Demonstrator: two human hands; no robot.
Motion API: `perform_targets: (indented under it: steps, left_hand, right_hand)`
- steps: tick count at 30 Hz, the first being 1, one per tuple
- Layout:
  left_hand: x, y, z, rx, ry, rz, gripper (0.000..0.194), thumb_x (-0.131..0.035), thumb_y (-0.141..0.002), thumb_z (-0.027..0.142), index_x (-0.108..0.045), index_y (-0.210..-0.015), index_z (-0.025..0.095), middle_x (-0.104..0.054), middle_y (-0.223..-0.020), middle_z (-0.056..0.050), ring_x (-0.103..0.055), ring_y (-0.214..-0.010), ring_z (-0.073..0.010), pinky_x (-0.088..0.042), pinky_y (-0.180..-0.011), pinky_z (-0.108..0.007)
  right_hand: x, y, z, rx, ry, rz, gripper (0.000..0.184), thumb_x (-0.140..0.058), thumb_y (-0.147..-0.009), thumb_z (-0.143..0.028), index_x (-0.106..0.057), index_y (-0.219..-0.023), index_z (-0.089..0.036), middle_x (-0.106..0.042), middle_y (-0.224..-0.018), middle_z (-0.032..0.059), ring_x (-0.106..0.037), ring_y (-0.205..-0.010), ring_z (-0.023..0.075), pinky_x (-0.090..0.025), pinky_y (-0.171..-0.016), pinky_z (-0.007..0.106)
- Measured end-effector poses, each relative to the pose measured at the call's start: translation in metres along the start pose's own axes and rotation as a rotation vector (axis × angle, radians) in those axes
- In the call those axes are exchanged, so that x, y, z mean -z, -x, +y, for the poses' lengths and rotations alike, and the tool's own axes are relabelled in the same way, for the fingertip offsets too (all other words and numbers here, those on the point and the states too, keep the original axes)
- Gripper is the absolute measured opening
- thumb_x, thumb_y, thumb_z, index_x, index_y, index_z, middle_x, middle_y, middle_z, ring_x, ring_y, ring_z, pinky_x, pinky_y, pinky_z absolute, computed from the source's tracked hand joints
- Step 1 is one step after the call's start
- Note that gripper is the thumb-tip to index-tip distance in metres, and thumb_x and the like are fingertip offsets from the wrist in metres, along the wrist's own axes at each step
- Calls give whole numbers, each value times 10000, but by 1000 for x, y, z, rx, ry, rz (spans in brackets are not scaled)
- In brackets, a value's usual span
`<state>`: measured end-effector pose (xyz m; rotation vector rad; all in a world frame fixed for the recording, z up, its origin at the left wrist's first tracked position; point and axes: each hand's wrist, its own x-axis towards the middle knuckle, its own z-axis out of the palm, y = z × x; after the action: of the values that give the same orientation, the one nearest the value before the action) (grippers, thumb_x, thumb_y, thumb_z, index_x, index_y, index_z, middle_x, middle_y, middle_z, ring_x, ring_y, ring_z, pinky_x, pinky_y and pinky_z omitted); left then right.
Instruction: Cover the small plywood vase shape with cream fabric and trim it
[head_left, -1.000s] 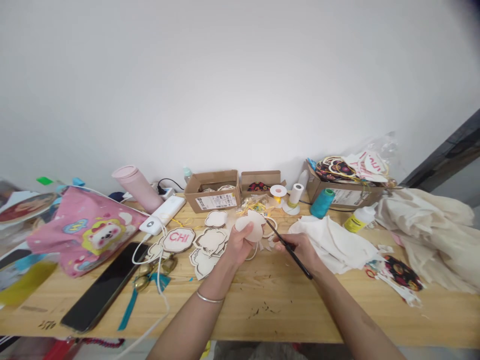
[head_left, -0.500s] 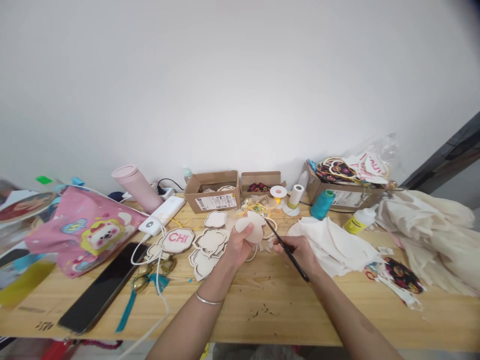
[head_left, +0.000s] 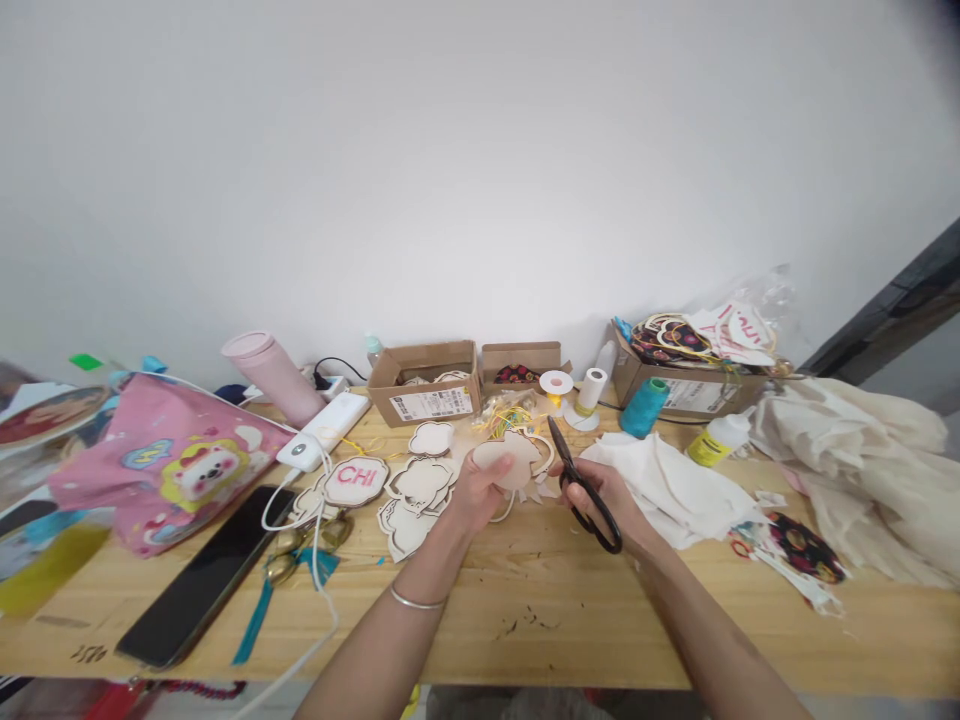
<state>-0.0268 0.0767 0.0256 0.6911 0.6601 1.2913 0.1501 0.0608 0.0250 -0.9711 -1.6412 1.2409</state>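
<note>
My left hand [head_left: 480, 490] pinches a pale, cloud-shaped cutout [head_left: 512, 462], holding it above the table. In my right hand [head_left: 604, 495] is a pair of black scissors [head_left: 598, 515], my fingers around the handles. The blades point up and away, just right of the cutout and apart from it. Small pale scraps [head_left: 538, 490] lie between the hands. Left of my left hand are several wooden cloud-shaped frames and pieces [head_left: 422, 483], beside a piece lettered CHI [head_left: 356, 481]. White cloth [head_left: 671, 490] lies right of my right hand.
Cardboard boxes [head_left: 425, 405] stand along the wall, one piled with patches [head_left: 682, 338]. Nearby are a teal thread cone [head_left: 645, 408], a glue bottle [head_left: 718, 442] and a white roll [head_left: 592, 388]. A phone [head_left: 206, 575], pink bag [head_left: 169, 455] and pink tumbler [head_left: 274, 378] occupy the left.
The scissors have turned in my right hand, so their handle loops now show, and the blades have moved right, away from the cutout. The cutout has dropped slightly and tilted flatter.
</note>
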Motion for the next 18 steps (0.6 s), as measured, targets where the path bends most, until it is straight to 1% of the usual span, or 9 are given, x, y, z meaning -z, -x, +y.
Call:
perform_targets:
  steps: [4, 8, 10, 13, 18]
  left_hand:
    - [0, 0, 0, 5, -39, -9, 223, -732, -560, 220, -655, -743, 117, -672, -679, -37, -591, -585, -119, -454, -547, -208]
    - [0, 0, -1, 25, -80, -22, 231, -734, -548, 228, -651, -729, 113, -664, -643, -48, -583, -545, -136, -452, -520, -239]
    - [0, 0, -1, 34, -97, -28, 236, -735, -544, 235, -649, -722, 107, -658, -625, -52, -578, -530, -145, -450, -506, -251]
    - [-1, 0, 0, 36, -108, -26, 249, -735, -546, 236, -645, -742, 113, -660, -641, -47, -583, -544, -146, -451, -512, -251]
    - [-5, 1, 1, 40, -113, -13, 245, -741, -539, 232, -643, -725, 105, -663, -628, -48, -581, -532, -137, -444, -503, -237]
  right_hand:
    - [7, -2, -3, 52, 117, -96, 503, -524, -695, -545, -573, -946, -113, -406, -609, -18, -359, -533, 92, -303, -468, 208]
    - [8, -4, -7, 33, 155, -139, 515, -473, -731, -547, -598, -936, -91, -404, -606, -12, -341, -525, 86, -286, -457, 200]
    - [7, -5, -8, 13, 144, -139, 544, -471, -716, -572, -613, -911, -85, -404, -587, -13, -330, -507, 80, -278, -440, 194]
    - [5, -6, -10, -12, 134, -109, 553, -483, -692, -591, -627, -865, -86, -430, -571, -8, -341, -496, 80, -303, -437, 193]
    - [5, -6, -9, -28, 169, -79, 464, -527, -693, -527, -648, -858, -111, -500, -596, 13, -395, -523, 101, -337, -456, 201]
